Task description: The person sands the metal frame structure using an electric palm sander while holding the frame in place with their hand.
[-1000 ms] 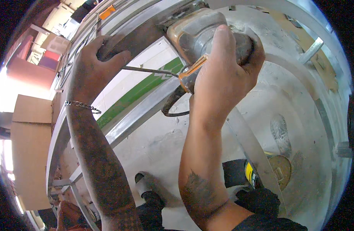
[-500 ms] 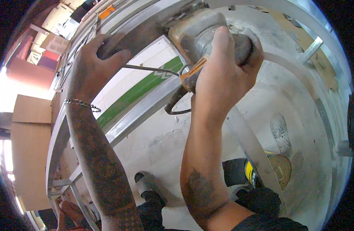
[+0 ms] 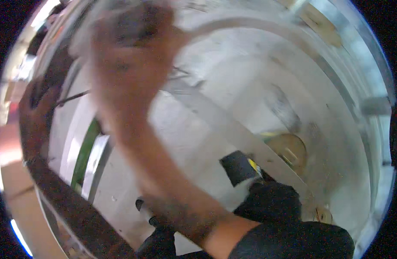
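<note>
My right hand (image 3: 131, 56), smeared by motion, is at the upper left of the head view. It is closed around a hand-held power tool (image 3: 136, 26), whose dark, worn body shows only as a blur. My left hand (image 3: 41, 101) lies in shadow at the far left, beside a dark bar (image 3: 60, 71) of a metal frame. Its fingers are too dark and blurred to read. A thin dark cable or rod (image 3: 73, 98) runs from near this hand toward my right wrist.
Metal bars (image 3: 233, 123) of the frame cross over a pale, dusty floor (image 3: 198, 159). A green-and-white panel (image 3: 86, 146) lies at left. Near my feet are a black-and-yellow object (image 3: 237, 168) and a round tan disc (image 3: 289, 151). Cardboard (image 3: 19, 185) stands at the left edge.
Both hands have shifted left in the view, the right one with the power tool. The view itself has swung, and the picture is more blurred.
</note>
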Demonstrator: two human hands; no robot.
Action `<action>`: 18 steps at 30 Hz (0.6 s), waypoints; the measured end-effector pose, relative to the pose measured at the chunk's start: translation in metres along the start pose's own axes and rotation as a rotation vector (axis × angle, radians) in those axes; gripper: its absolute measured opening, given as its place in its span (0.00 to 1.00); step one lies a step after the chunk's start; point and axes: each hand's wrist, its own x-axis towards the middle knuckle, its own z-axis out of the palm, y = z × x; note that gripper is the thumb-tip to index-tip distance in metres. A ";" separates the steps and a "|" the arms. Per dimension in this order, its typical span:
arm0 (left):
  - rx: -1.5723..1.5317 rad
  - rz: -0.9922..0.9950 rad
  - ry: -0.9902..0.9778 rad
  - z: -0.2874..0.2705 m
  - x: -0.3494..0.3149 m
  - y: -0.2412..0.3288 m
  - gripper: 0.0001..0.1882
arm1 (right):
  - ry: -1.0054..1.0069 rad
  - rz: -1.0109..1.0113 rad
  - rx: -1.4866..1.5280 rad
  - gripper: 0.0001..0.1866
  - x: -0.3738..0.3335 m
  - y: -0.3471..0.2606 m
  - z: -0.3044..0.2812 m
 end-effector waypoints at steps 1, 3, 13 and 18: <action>-0.092 -0.026 -0.059 -0.001 -0.006 0.018 0.28 | -0.032 0.038 0.068 0.25 -0.007 -0.005 0.018; -0.218 -0.009 -0.248 0.071 0.020 0.011 0.29 | -0.043 0.033 0.028 0.25 0.004 0.011 0.009; 0.661 0.034 0.143 -0.040 0.012 -0.002 0.31 | -0.055 0.115 0.042 0.24 0.027 -0.013 0.002; 0.603 0.002 -0.026 -0.025 0.009 -0.010 0.28 | -0.082 0.153 -0.041 0.23 0.013 0.009 -0.002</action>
